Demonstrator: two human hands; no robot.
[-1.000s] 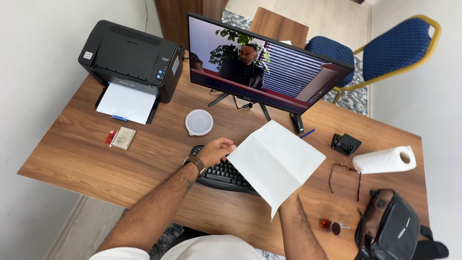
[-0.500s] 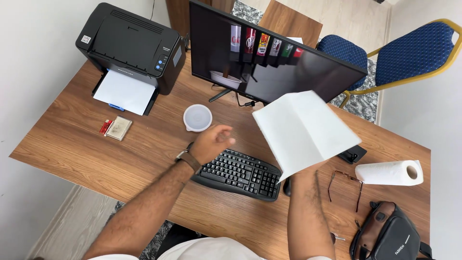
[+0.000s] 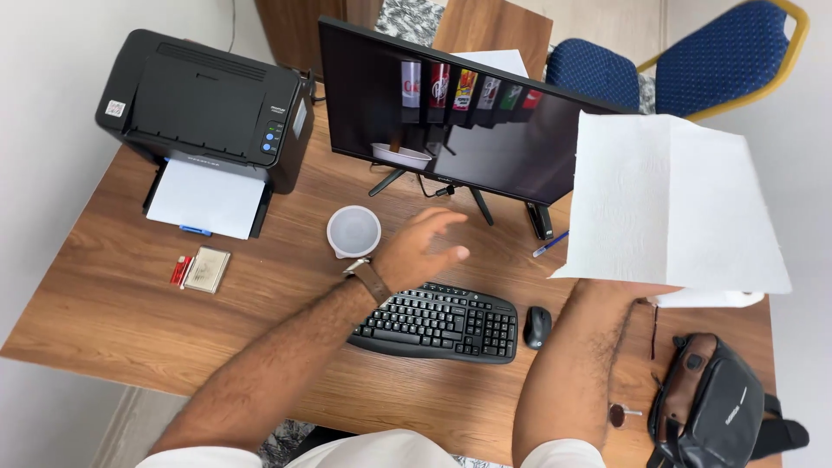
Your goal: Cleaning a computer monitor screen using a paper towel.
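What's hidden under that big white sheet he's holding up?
Under the white paper sheet, a paper towel roll's edge and glasses' arm peek out. The right hand and the desk beneath are covered.

The head camera is looking steeply down from above the counter (image 3: 130, 303), facing the far monitor (image 3: 451, 130), sitting close over both forearms near the bottom edge.

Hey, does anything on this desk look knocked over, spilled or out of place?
Nothing spilled or broken. The paper towel roll lies on its side near the desk's right edge, mostly hidden by the sheet the right hand holds up. The printer paper sits straight.
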